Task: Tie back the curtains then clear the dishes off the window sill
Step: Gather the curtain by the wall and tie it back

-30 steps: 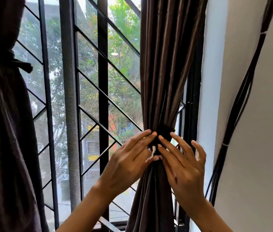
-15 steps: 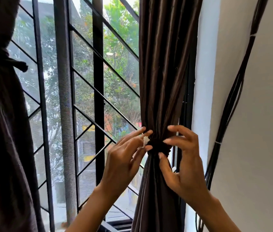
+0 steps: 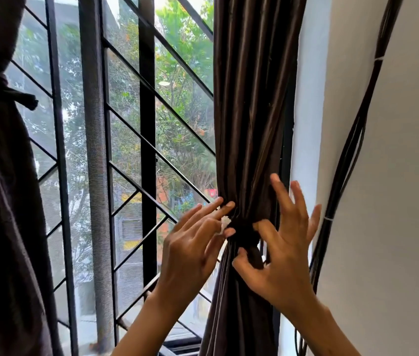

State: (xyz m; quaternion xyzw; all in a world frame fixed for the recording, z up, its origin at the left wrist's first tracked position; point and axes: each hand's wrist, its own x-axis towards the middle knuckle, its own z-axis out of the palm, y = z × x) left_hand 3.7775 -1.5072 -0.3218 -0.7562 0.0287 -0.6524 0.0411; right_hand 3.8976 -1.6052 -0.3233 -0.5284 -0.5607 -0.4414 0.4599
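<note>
The right curtain (image 3: 252, 98), dark brown and pleated, hangs gathered at a dark tie band (image 3: 244, 233) around its waist. My left hand (image 3: 193, 250) pinches the tie's left end, where a small white tuft (image 3: 225, 223) shows between the fingertips. My right hand (image 3: 282, 253) is at the band's right side, thumb and forefinger on the band and fabric, other fingers spread. The left curtain (image 3: 3, 201) hangs bunched with its own dark tie (image 3: 23, 98) knotted. No dishes or sill are in view.
A black metal window grille (image 3: 146, 150) with diagonal bars and a mesh screen stands behind the curtains. A bundle of black cables (image 3: 352, 150) runs down the white wall (image 3: 395, 201) at the right, close to my right hand.
My right hand has opened its fingers wider and shifted up along the band's right side. My left hand stays pinched on the tie's left end. The view has moved slightly.
</note>
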